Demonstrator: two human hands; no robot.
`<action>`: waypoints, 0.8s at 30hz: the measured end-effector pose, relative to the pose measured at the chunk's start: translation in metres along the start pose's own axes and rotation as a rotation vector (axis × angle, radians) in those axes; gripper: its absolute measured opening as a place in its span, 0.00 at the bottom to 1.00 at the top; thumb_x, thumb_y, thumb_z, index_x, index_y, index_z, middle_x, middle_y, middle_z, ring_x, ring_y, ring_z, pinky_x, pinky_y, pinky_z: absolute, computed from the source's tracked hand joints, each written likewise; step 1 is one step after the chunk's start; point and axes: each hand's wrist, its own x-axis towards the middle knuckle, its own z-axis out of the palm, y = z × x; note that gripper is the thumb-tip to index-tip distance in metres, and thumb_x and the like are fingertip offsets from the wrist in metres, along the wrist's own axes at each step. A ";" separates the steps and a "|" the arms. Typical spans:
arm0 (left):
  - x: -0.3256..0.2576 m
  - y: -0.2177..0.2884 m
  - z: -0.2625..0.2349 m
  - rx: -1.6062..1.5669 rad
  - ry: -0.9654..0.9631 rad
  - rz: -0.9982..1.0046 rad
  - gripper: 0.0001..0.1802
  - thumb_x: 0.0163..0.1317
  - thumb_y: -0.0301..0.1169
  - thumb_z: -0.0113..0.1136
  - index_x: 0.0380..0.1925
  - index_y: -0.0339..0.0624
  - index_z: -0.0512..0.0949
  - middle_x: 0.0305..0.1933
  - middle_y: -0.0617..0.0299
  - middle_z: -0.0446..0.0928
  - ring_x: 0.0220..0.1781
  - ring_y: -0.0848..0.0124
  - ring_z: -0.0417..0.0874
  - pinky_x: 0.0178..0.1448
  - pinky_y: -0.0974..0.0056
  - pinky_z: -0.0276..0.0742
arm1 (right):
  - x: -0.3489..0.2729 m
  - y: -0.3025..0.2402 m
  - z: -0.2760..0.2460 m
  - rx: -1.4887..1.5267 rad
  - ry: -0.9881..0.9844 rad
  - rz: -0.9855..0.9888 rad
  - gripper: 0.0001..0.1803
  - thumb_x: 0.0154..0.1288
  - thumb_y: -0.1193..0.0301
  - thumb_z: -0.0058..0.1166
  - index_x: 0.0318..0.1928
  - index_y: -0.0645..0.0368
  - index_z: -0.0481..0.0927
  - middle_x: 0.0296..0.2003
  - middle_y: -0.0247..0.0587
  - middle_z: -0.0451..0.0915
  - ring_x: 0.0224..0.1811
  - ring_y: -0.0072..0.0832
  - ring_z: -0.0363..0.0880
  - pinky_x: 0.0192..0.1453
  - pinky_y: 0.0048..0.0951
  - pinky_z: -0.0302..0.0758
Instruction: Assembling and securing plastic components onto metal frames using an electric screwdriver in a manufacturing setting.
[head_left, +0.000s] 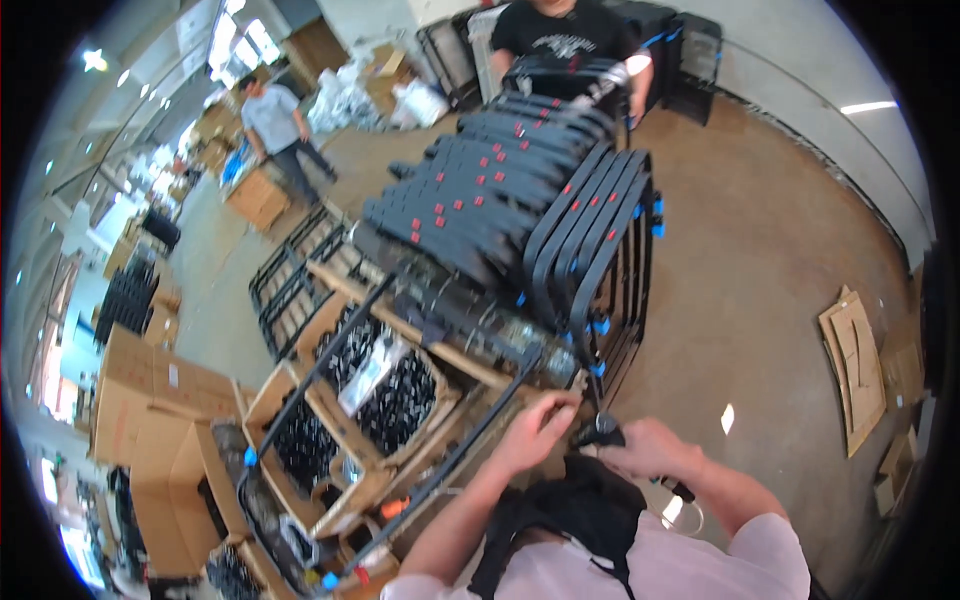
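One black tubular frame [455,450] lay across open cartons [340,425], seemingly unfinished; right hand [645,450], grip closed round a dark tool [602,432]; left hand [535,432], fingers narrowed nearby, hold not tellable; stacked black frames [480,190] beyond looked already assembled.

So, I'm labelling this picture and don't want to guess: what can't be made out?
All in the head view:
Left hand: too blurred to tell whether its fingertips touch anything.
Black tool: the right hand covers part, hiding its full shape.
Black pieces: too small and crowded to tell single shapes; a pale packet hides some.
Co-worker: head mostly cut off by the upper edge.
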 end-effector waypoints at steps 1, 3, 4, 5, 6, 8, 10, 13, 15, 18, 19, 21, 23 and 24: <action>0.011 0.022 -0.003 0.107 -0.025 0.135 0.20 0.81 0.41 0.56 0.61 0.37 0.79 0.58 0.57 0.82 0.63 0.68 0.81 0.68 0.61 0.75 | 0.001 -0.013 -0.017 -0.003 0.007 -0.033 0.25 0.63 0.52 0.61 0.36 0.66 0.86 0.28 0.62 0.85 0.35 0.56 0.88 0.45 0.51 0.84; 0.027 0.052 -0.013 -0.005 -0.050 0.156 0.23 0.82 0.44 0.54 0.61 0.35 0.78 0.58 0.56 0.81 0.63 0.66 0.80 0.71 0.60 0.73 | 0.013 -0.038 -0.043 -0.040 0.072 -0.173 0.22 0.62 0.54 0.62 0.35 0.65 0.85 0.26 0.60 0.84 0.32 0.55 0.88 0.42 0.50 0.84; 0.035 0.061 -0.022 -0.013 -0.064 0.208 0.25 0.82 0.48 0.53 0.61 0.36 0.78 0.59 0.57 0.80 0.65 0.67 0.79 0.71 0.61 0.72 | 0.021 -0.053 -0.056 0.017 0.038 -0.181 0.22 0.61 0.55 0.62 0.35 0.65 0.85 0.25 0.60 0.83 0.32 0.56 0.87 0.42 0.51 0.84; 0.044 0.064 -0.026 -0.075 -0.040 0.246 0.27 0.82 0.50 0.52 0.61 0.37 0.78 0.58 0.59 0.79 0.64 0.69 0.78 0.71 0.61 0.71 | 0.037 -0.058 -0.060 -0.052 0.107 -0.245 0.21 0.61 0.56 0.61 0.35 0.66 0.85 0.26 0.60 0.83 0.32 0.56 0.87 0.41 0.51 0.84; 0.052 0.070 -0.031 -0.135 -0.050 0.235 0.26 0.82 0.50 0.52 0.60 0.37 0.78 0.56 0.60 0.79 0.61 0.70 0.77 0.69 0.61 0.72 | 0.049 -0.066 -0.064 -0.026 0.118 -0.271 0.21 0.61 0.57 0.60 0.36 0.66 0.85 0.27 0.62 0.83 0.34 0.56 0.87 0.43 0.52 0.83; 0.067 0.072 -0.045 -0.111 0.008 0.255 0.25 0.81 0.50 0.54 0.57 0.37 0.79 0.52 0.63 0.79 0.56 0.74 0.76 0.65 0.63 0.73 | 0.077 -0.088 -0.072 -0.149 0.090 -0.253 0.22 0.62 0.57 0.57 0.40 0.67 0.85 0.28 0.63 0.84 0.37 0.56 0.88 0.46 0.51 0.83; 0.082 0.063 -0.052 -0.068 0.135 0.258 0.22 0.79 0.48 0.58 0.52 0.38 0.80 0.47 0.66 0.80 0.50 0.76 0.75 0.58 0.66 0.74 | 0.101 -0.097 -0.073 -0.155 0.064 -0.221 0.22 0.63 0.57 0.57 0.42 0.66 0.86 0.27 0.56 0.86 0.34 0.48 0.89 0.45 0.47 0.84; 0.095 0.038 -0.067 -0.158 0.249 0.197 0.18 0.78 0.44 0.60 0.47 0.38 0.82 0.42 0.67 0.80 0.46 0.78 0.75 0.54 0.67 0.74 | 0.127 -0.113 -0.064 -0.186 0.038 -0.161 0.23 0.64 0.57 0.57 0.42 0.67 0.85 0.26 0.52 0.87 0.30 0.41 0.90 0.41 0.43 0.84; 0.095 0.037 -0.066 -0.194 0.265 0.199 0.17 0.78 0.43 0.60 0.47 0.38 0.82 0.42 0.67 0.80 0.45 0.78 0.76 0.53 0.68 0.74 | 0.129 -0.116 -0.063 -0.207 0.027 -0.110 0.23 0.65 0.57 0.57 0.42 0.69 0.85 0.25 0.53 0.87 0.30 0.41 0.90 0.41 0.43 0.84; 0.094 0.027 -0.072 -0.228 0.286 0.195 0.16 0.78 0.42 0.60 0.46 0.38 0.82 0.42 0.67 0.81 0.45 0.78 0.76 0.53 0.68 0.74 | 0.134 -0.123 -0.059 -0.242 0.020 -0.100 0.25 0.65 0.57 0.57 0.42 0.73 0.84 0.25 0.53 0.87 0.31 0.43 0.90 0.43 0.44 0.85; 0.094 0.023 -0.074 -0.225 0.289 0.195 0.16 0.78 0.41 0.60 0.46 0.38 0.82 0.42 0.67 0.81 0.45 0.78 0.76 0.54 0.68 0.74 | 0.136 -0.125 -0.057 -0.250 0.001 -0.080 0.24 0.64 0.57 0.55 0.39 0.72 0.85 0.24 0.53 0.86 0.33 0.45 0.90 0.46 0.45 0.85; 0.093 0.019 -0.075 -0.242 0.299 0.210 0.16 0.78 0.41 0.60 0.45 0.38 0.82 0.42 0.67 0.81 0.46 0.78 0.76 0.54 0.68 0.74 | 0.137 -0.130 -0.055 -0.262 -0.019 -0.059 0.23 0.64 0.58 0.54 0.36 0.70 0.86 0.24 0.53 0.86 0.36 0.47 0.90 0.49 0.46 0.85; 0.093 0.016 -0.077 -0.261 0.304 0.224 0.15 0.78 0.41 0.60 0.45 0.38 0.81 0.42 0.67 0.81 0.46 0.78 0.75 0.55 0.68 0.74 | 0.135 -0.135 -0.055 -0.262 -0.013 -0.074 0.23 0.65 0.59 0.53 0.34 0.71 0.86 0.22 0.53 0.86 0.35 0.48 0.90 0.49 0.46 0.85; 0.092 0.014 -0.077 -0.286 0.303 0.237 0.15 0.78 0.41 0.59 0.44 0.37 0.81 0.43 0.67 0.81 0.46 0.78 0.75 0.56 0.68 0.74 | 0.135 -0.137 -0.054 -0.265 -0.012 -0.071 0.23 0.65 0.59 0.53 0.34 0.71 0.86 0.22 0.53 0.86 0.35 0.48 0.90 0.49 0.46 0.85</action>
